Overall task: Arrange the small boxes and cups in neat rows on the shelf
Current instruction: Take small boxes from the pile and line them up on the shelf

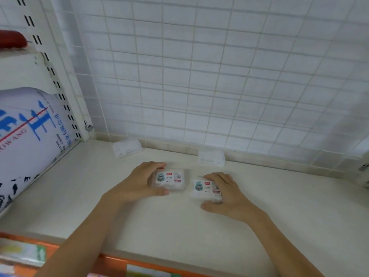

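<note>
Two small clear boxes lie flat on the cream shelf (199,226), near its middle, each under one hand. The left hand (137,182) grips the left box (169,179) from its left end: the fingers curl over the far edge and the thumb presses the near edge, so the box sits between thumb and fingers with its label facing up and its right part sticking out past the hand. The right hand (229,194) holds the right box (206,189) from its right end, fingers draped over the top and far side, thumb lying on the shelf just in front of the near edge. The two boxes are just beside each other, the right one a little nearer the shelf's front.

Each label carries a small cartoon figure in teal, a red square tag and a patch that looks like a code (the printed text is too blurred to read).

Two more clear boxes (127,147) (211,156) stand against the back, where the shelf meets the white wire grid (219,76), well apart from each other. To the left, past the slotted upright, a large white bag (30,136) bears blue characters, a red stripe and letters reading "OWANG". An orange strip (119,262) runs along the shelf's front edge.
</note>
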Motion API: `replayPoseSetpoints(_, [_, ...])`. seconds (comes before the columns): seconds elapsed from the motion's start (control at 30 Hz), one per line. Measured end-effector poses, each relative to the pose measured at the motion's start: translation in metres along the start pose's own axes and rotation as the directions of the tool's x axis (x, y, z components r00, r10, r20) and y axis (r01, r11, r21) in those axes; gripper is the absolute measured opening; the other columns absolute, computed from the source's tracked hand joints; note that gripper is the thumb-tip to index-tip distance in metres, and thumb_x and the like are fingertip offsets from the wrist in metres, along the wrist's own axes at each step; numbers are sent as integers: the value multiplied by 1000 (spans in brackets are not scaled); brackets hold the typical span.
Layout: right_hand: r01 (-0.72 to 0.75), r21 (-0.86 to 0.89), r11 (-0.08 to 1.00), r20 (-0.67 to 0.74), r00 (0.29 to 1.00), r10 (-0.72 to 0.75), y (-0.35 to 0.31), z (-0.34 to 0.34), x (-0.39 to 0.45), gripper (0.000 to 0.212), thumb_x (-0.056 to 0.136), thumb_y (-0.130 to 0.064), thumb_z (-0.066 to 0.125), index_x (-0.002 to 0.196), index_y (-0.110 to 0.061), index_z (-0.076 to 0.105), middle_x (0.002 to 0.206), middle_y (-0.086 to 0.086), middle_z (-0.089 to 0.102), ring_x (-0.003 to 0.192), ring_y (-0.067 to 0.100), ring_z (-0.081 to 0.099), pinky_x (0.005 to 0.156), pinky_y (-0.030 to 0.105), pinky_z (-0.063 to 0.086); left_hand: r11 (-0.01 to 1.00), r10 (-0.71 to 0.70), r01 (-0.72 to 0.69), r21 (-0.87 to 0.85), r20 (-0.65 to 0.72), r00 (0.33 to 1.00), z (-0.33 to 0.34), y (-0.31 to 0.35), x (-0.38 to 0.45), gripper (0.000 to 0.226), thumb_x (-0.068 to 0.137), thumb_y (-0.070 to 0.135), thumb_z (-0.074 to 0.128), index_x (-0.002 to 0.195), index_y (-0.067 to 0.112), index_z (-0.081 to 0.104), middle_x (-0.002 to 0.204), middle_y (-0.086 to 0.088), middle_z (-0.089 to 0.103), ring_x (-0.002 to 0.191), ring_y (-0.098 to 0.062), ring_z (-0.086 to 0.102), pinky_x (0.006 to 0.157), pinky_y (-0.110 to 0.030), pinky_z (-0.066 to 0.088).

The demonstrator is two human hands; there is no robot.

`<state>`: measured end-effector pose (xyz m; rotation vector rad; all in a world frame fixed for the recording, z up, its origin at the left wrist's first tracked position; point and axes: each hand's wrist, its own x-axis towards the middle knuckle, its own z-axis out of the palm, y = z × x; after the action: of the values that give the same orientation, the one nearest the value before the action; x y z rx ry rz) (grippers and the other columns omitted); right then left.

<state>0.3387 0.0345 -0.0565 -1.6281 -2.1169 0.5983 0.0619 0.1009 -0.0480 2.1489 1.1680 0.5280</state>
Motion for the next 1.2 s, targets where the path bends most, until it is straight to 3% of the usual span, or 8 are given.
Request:
replayPoseSetpoints(0.17, [47, -32, 998, -57, 997, -49, 2, 3, -1, 73, 59, -57, 53, 126, -29, 41, 115, -15, 40, 105, 6, 33, 96, 19, 27, 991, 31, -30, 130, -10, 999, 6, -3, 3, 91, 50, 73, 59, 130, 34, 39, 112, 23, 43, 108, -3, 34, 100, -25, 28])
replayPoseSetpoints(0.4, [-45, -12, 999, -102, 994, 44, -8, 0, -7, 79, 57, -60, 52, 126, -22, 45, 106, -17, 40, 103, 7, 34, 93, 20, 32, 988, 94, -86, 131, -56, 994, 13, 2, 6, 80, 53, 65, 54, 125, 30, 45, 110, 21, 47, 104, -5, 38, 98, -29, 27])
replayPoseSetpoints(0.47, [-69, -13, 998, -128, 989, 67, -13, -6, -14, 80, 58, -60, 57, 128, -22, 44, 105, -20, 37, 105, 6, 31, 94, 20, 33, 972, 141, -119, 201, -101, 985, 15, 7, 12, 78, 55, 61, 55, 125, 28, 44, 112, 19, 45, 105, -7, 37, 93, -27, 23])
replayPoseSetpoints(0.57, [-123, -68, 990, -277, 956, 100, -24, -19, -34, 70, 69, -42, 74, 129, -21, 44, 111, -14, 38, 106, 6, 30, 91, 18, 32, 951, 253, -224, 212, -125, 959, 11, 20, 23, 84, 52, 62, 46, 127, 24, 44, 117, 16, 44, 112, -13, 37, 92, -25, 21])
replayPoseSetpoints(0.7, [-242, -133, 961, -502, 852, 145, -37, -36, -82, 67, 71, -31, 77, 129, -18, 46, 114, -10, 41, 103, 8, 31, 89, 16, 28, 911, 405, -390, 133, -106, 908, 16, 59, 40, 83, 54, 55, 53, 129, 20, 45, 125, 5, 48, 116, -18, 38, 93, -25, 22])
replayPoseSetpoints(0.83, [-413, -124, 902, -670, 706, 231, -50, -40, -147, 69, 68, -27, 80, 129, -15, 49, 117, 2, 48, 104, 12, 33, 88, 24, 32, 851, 525, -525, -13, -11, 851, 43, 116, 43, 72, 60, 42, 62, 128, 22, 45, 114, 13, 44, 109, -10, 35, 93, -27, 26])
replayPoseSetpoints(1.0, [-593, 33, 804, -770, 498, 399, -67, -27, -230, 71, 68, -37, 74, 132, -19, 47, 117, -1, 48, 106, 11, 34, 90, 26, 30, 775, 628, -619, -126, 39, 777, 98, 177, 15, 73, 60, 44, 62, 127, 20, 46, 121, 7, 49, 112, -13, 38, 97, -32, 31])
replayPoseSetpoints(1.2, [-718, 175, 674, -801, 294, 522, -77, -9, -338, 69, 73, -28, 77, 132, -25, 42, 120, -17, 37, 112, 3, 29, 93, 20, 33, 659, 752, -722, -211, 158, 640, 176, 234, -26, 77, 57, 57, 52, 120, 13, 55, 114, -1, 58, 104, -23, 50, 91, -35, 39])
